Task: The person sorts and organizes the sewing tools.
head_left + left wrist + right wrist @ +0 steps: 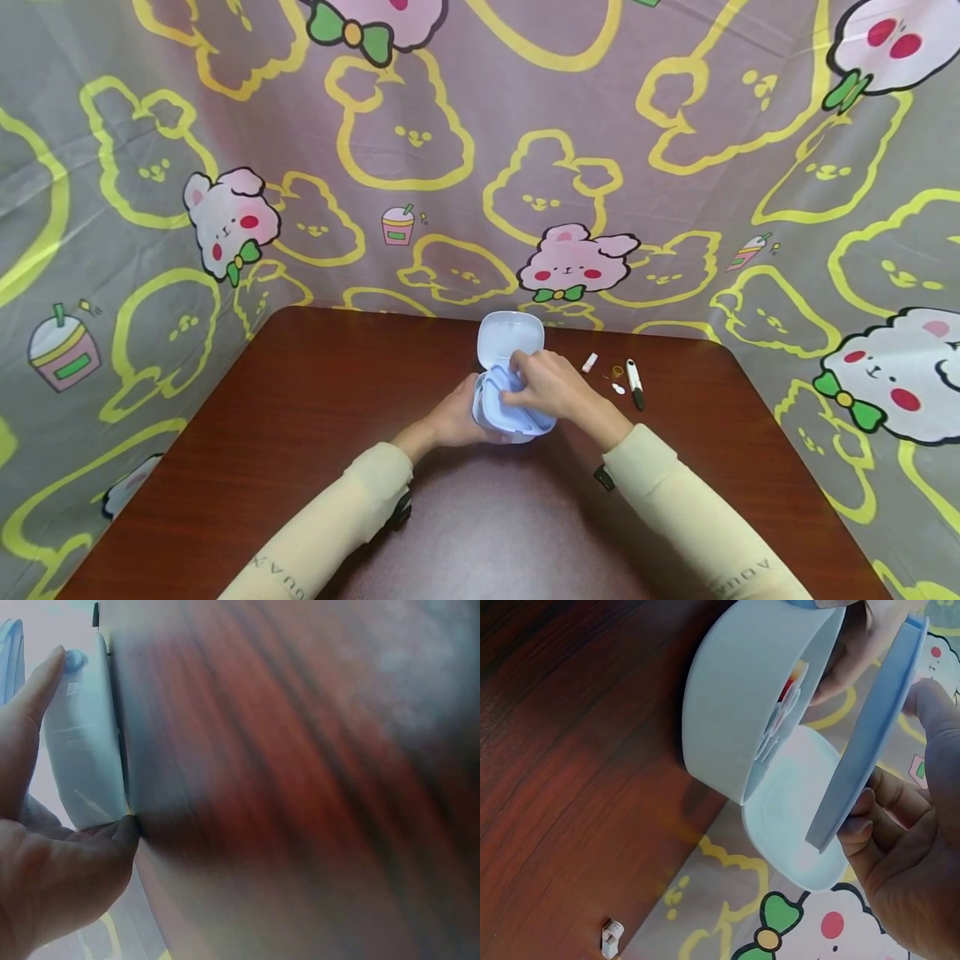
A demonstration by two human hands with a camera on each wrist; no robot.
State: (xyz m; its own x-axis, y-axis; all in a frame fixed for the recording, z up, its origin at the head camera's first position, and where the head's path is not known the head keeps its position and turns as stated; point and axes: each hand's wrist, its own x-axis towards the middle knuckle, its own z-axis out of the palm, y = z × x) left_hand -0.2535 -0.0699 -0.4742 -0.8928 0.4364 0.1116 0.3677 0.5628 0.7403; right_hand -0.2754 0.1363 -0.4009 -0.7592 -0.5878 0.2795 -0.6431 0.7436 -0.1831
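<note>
In the head view a pale box stands on the table with its lid (510, 333) swung up at the back. My left hand (453, 417) grips the box's left side; the left wrist view shows its thumb beside a round blue button on the box wall (86, 750) and its fingers at the bottom edge. My right hand (551, 383) pinches a light-blue tray (874, 727) by its edge. That tray is tilted and raised off the open box (727, 697). Inside the box, the right wrist view shows white pieces (774, 731) and a red-and-yellow thing (789, 684), partly hidden by the wall.
Right of the box on the brown table (300, 433) lie a small white item (590, 362), a yellow ring (617, 372), a small white piece (618, 388) and a slim white-and-black tool (635, 383). A patterned curtain (450, 167) hangs behind the table.
</note>
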